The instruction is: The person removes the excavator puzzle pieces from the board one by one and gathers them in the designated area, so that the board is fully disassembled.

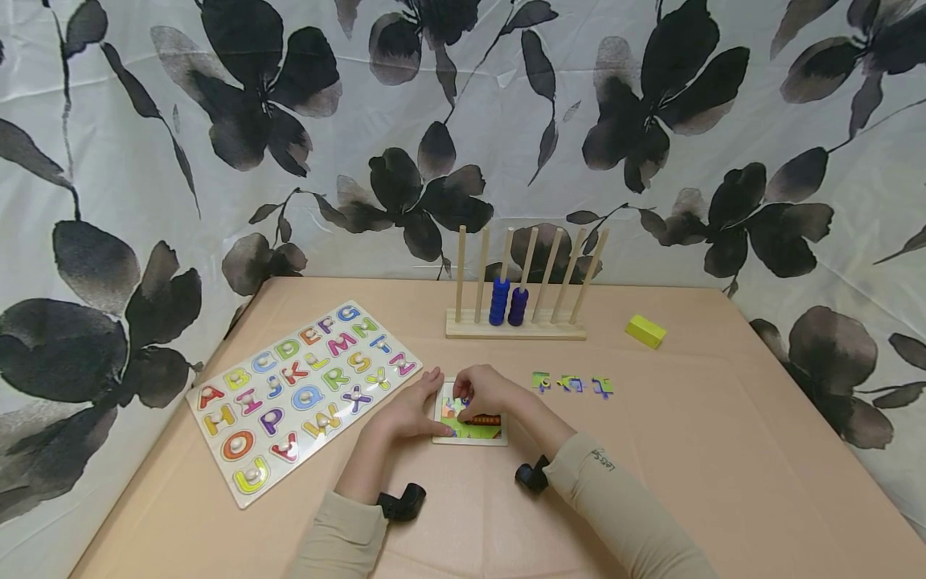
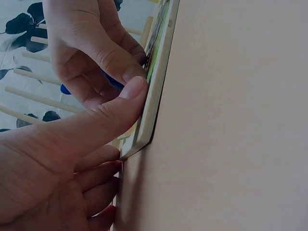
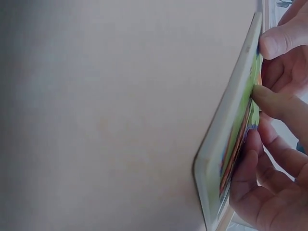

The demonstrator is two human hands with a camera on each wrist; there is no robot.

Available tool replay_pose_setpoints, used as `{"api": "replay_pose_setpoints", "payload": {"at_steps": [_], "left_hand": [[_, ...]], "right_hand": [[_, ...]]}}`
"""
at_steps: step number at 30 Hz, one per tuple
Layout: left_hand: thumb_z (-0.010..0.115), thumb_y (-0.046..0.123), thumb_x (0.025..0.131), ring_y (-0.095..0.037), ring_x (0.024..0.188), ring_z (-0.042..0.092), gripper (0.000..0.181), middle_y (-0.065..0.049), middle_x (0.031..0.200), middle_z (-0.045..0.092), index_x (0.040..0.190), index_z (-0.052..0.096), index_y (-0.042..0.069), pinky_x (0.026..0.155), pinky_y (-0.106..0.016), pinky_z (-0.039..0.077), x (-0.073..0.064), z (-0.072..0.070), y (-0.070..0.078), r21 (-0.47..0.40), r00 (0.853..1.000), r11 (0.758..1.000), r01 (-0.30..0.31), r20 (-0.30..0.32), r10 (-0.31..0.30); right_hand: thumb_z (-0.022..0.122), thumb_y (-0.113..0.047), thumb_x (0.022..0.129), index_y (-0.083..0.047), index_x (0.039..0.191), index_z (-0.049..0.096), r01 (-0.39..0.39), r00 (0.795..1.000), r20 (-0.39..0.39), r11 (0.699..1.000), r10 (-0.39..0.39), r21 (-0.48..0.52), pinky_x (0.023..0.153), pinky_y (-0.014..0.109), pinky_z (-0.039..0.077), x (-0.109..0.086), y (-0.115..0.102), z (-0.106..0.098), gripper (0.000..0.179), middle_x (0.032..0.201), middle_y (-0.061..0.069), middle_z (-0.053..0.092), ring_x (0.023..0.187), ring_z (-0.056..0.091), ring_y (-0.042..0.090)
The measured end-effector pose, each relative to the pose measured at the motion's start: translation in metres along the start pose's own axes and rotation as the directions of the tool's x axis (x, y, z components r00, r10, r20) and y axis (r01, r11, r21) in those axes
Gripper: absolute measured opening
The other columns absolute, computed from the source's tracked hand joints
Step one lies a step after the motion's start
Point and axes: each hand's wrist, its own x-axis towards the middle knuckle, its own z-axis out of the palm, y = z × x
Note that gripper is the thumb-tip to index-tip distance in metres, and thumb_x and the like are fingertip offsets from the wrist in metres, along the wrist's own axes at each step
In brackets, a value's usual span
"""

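Note:
A small picture puzzle board [image 1: 477,434] with a pale frame and a green scene lies in the middle of the table. My left hand [image 1: 405,408] grips its left side, the thumb pressing on the front left corner and the fingers along the edge. Over the board, my right hand [image 1: 486,394] pinches a green puzzle piece [image 3: 254,119] with a bluish edge between thumb and fingers. Those fingers cover part of the picture. In the left wrist view, the right thumb sits right beside the left thumb. Several puzzle pieces [image 1: 571,384] lie in a row to the right.
A white alphabet board [image 1: 246,446] with colourful letters lies left, close to my left hand. Behind stands a wooden peg rack [image 1: 515,330] with blue beads on two pegs. A yellow block [image 1: 646,331] rests at the back right. Flowered cloth [image 1: 506,121] hangs behind the table.

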Motion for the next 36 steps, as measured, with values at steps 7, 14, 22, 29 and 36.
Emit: {"api": "replay_pose_setpoints", "payload": {"at_steps": [7,14,22,29,36], "left_hand": [[0.081,0.023,0.068,-0.032,0.137,0.015,0.091,-0.019,0.148,0.020,0.138,0.032,-0.007,0.110,-0.042,0.018,0.000,0.000,0.001,-0.005,1.000,1.000,0.011,-0.009,-0.011],[0.081,0.024,0.067,-0.031,0.137,0.015,0.092,-0.018,0.149,0.020,0.139,0.032,-0.006,0.110,-0.041,0.018,-0.001,0.000,0.000,-0.006,1.000,1.000,0.023,-0.004,-0.023],[0.082,0.024,0.067,-0.032,0.137,0.015,0.092,-0.019,0.148,0.020,0.138,0.032,-0.007,0.110,-0.042,0.019,-0.002,0.000,0.001,-0.014,1.000,1.000,0.014,-0.005,-0.014],[0.082,0.024,0.067,-0.031,0.137,0.015,0.092,-0.018,0.148,0.021,0.138,0.032,-0.006,0.110,-0.041,0.019,-0.001,0.000,0.001,-0.013,1.000,1.000,0.019,-0.012,-0.019],[0.082,0.025,0.066,-0.031,0.137,0.015,0.094,-0.018,0.148,0.021,0.138,0.032,-0.006,0.110,-0.042,0.019,-0.001,0.000,0.002,-0.004,1.000,1.000,0.015,-0.008,-0.015]], "right_hand": [[0.079,-0.005,0.068,-0.006,0.083,0.061,0.000,1.000,-0.015,1.000,0.000,-0.010,0.059,0.021,0.043,-0.001,-0.003,0.001,0.024,0.076,0.003,0.056,0.068,0.048,0.013],[0.080,-0.005,0.066,-0.004,0.083,0.062,0.020,0.999,-0.035,1.000,-0.021,-0.008,0.057,0.019,0.044,-0.002,-0.004,0.001,0.024,0.075,0.004,0.057,0.066,0.050,0.012],[0.078,-0.003,0.066,-0.003,0.082,0.062,0.032,0.999,-0.044,0.999,-0.032,-0.006,0.056,0.018,0.043,-0.002,-0.003,0.001,0.023,0.073,0.005,0.057,0.064,0.049,0.010],[0.079,-0.003,0.066,-0.003,0.083,0.062,0.061,0.996,-0.070,0.998,-0.059,0.028,0.056,0.018,0.045,-0.004,0.001,-0.001,0.024,0.075,0.005,0.058,0.065,0.051,0.011],[0.078,-0.003,0.067,-0.004,0.085,0.063,0.055,0.995,-0.093,0.996,-0.048,0.076,0.056,0.020,0.046,-0.014,0.010,-0.010,0.023,0.077,0.004,0.058,0.064,0.053,0.012]]}}
